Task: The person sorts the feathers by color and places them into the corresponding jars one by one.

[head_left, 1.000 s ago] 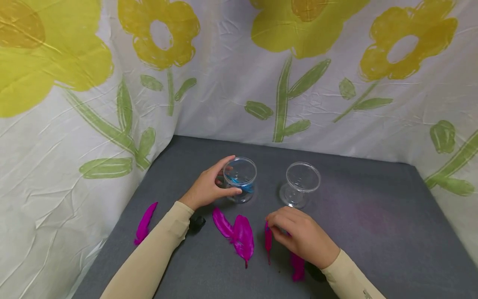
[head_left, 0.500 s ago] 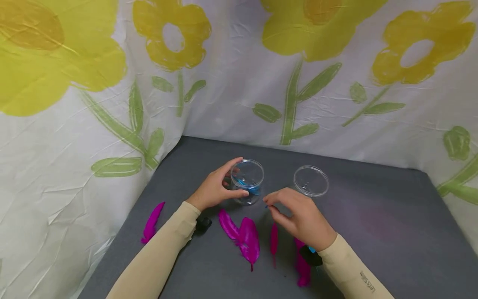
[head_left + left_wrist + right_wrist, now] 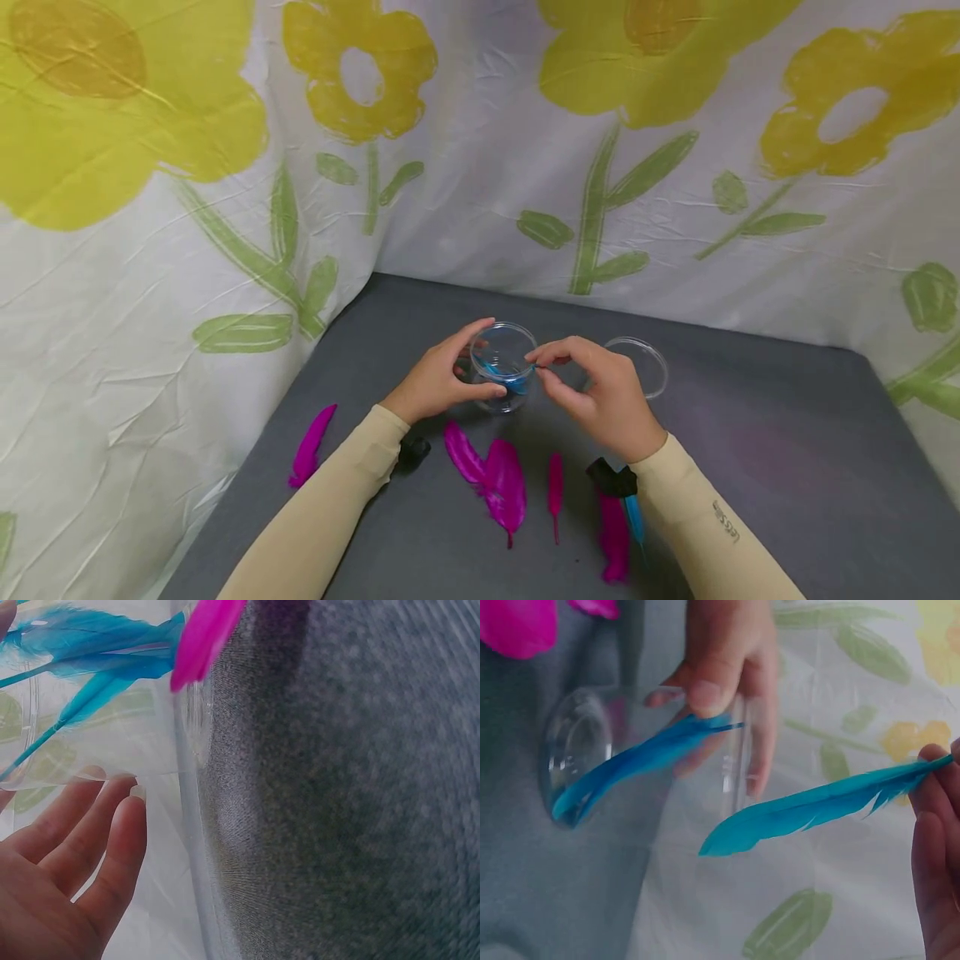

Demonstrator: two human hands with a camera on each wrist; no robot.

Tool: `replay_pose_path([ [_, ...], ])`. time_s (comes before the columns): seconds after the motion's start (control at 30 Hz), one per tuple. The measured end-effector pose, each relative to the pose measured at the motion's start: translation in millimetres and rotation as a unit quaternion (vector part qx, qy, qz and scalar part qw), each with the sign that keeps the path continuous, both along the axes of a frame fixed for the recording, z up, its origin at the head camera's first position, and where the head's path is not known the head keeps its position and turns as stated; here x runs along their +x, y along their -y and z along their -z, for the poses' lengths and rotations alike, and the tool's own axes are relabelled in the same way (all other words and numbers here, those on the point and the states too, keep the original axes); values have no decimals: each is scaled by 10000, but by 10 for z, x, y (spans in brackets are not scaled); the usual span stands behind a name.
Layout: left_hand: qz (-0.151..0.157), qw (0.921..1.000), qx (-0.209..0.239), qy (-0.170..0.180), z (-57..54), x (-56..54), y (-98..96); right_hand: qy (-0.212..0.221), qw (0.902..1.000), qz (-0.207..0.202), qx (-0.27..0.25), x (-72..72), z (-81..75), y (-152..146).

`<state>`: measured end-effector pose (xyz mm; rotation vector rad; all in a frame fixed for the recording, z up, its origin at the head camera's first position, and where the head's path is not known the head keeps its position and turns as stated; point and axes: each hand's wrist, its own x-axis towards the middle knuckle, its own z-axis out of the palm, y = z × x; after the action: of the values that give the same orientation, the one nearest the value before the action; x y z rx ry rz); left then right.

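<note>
Blue feather (image 3: 791, 814) is pinched by the right hand (image 3: 609, 402); at nine o'clock, the cup (image 3: 501, 348) is gripped, seemingly for steadiness, by the left hand (image 3: 435, 382).

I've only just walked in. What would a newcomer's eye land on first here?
Probably the huge yellow flowers on the white cloth across the top of the head view. Next, the vivid magenta feathers lying on the grey tabletop. Then, at the centre, the left hand holding a clear cup with blue feathers inside, while the right hand pinches another blue feather near its rim.
</note>
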<state>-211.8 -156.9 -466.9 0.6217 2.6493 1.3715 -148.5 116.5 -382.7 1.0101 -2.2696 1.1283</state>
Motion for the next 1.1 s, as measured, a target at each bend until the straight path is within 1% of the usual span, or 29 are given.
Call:
replay_pose_path([
  [0.1, -7, 10000, -28, 36, 10, -13, -8, 63, 9998, 107, -152, -52, -33, 12],
  [0.2, -8, 10000, -54, 45, 11, -17, -6, 14, 9994, 139, -301, -100, -52, 41],
  [0.33, 25, 10000, -46, 21, 17, -14, -2, -55, 9989, 56, -462, -159, -49, 80],
  [0.4, 48, 10000, -31, 12, 22, -14, -2, -96, 9988, 36, -475, -179, -48, 94],
  [0.57, 55, 10000, -28, -7, 28, -16, -7, -15, 9991, 79, -409, -200, -89, 131],
  [0.77, 74, 10000, -27, 13, 11, -10, -7, 56, 9990, -41, -436, -238, -142, 209],
  [0.9, 72, 10000, -25, 17, 11, -12, 2, 104, 9992, -30, -389, -301, -110, 279],
  [1.1, 55, 10000, -18, 43, 25, -12, 14, 266, 9995, 54, -152, -381, 9, 342],
])
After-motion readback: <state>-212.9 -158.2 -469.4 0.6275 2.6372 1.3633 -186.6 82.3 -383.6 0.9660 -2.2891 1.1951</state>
